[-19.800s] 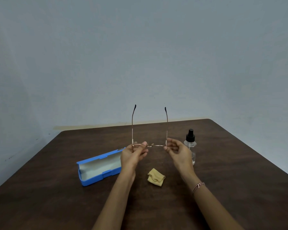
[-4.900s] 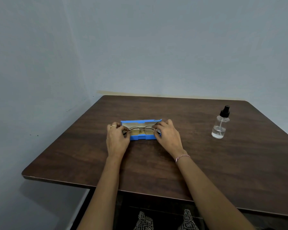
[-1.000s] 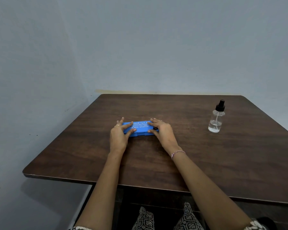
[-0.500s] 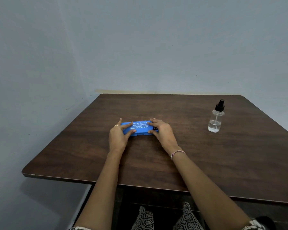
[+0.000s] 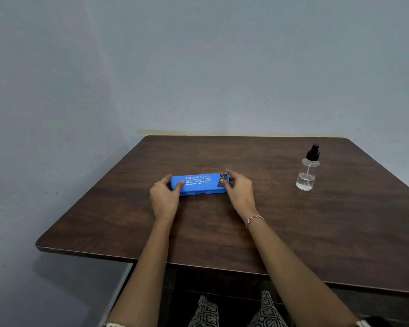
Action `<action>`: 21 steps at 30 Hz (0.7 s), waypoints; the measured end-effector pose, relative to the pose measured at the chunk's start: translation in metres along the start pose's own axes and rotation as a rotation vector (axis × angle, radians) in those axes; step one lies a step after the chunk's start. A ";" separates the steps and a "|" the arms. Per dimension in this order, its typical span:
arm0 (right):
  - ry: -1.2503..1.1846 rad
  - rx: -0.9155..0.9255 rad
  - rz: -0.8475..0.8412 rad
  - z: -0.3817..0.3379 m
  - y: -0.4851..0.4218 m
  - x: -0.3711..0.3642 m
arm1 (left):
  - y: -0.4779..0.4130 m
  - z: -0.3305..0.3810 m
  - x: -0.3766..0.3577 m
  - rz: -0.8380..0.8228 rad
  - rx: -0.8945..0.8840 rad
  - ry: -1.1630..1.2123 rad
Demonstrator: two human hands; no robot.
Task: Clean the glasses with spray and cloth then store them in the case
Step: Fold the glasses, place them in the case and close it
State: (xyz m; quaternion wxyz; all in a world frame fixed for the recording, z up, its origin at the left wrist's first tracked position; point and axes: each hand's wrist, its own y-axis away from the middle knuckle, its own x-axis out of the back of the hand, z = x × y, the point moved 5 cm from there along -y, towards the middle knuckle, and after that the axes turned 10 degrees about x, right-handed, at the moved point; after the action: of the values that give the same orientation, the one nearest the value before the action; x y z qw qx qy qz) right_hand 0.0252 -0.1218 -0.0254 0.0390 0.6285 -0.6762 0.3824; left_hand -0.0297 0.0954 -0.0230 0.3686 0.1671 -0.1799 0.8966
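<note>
Now two hands, left hand (image 5: pixel 164 199) and right hand (image 5: pixel 240 191), grip one case (image 5: pixel 199 184).

Spray bottle (image 5: pixel 307 171) far right only obstacle; table (image 5: pixel 293 232) elsewhere bare.

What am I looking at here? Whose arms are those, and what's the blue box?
A person wears a camera on their head, so you see what they see, looking down at a brown table. The arms are their own. The left hand and right hand each touch one end of a blue case, which lies flat with its lid closed. It is a case for glasses, though none show now. Off to the right stands a clear spray bottle with a black top.
</note>
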 end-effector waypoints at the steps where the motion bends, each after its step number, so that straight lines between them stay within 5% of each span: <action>1: -0.036 -0.018 0.006 0.001 0.000 0.002 | 0.000 0.000 0.000 0.000 0.009 0.003; 13: -0.233 -0.158 0.274 0.035 0.007 0.063 | 0.028 0.045 -0.050 -0.063 0.057 0.164; 21: -0.212 -0.202 0.271 0.054 0.007 0.076 | 0.031 0.042 -0.074 -0.082 0.095 0.182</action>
State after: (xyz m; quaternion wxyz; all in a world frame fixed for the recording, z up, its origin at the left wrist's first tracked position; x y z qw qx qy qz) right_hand 0.0269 -0.2155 -0.0264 -0.0214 0.5616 -0.7897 0.2459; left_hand 0.0044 0.0115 -0.0239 0.4113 0.1097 -0.0960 0.8998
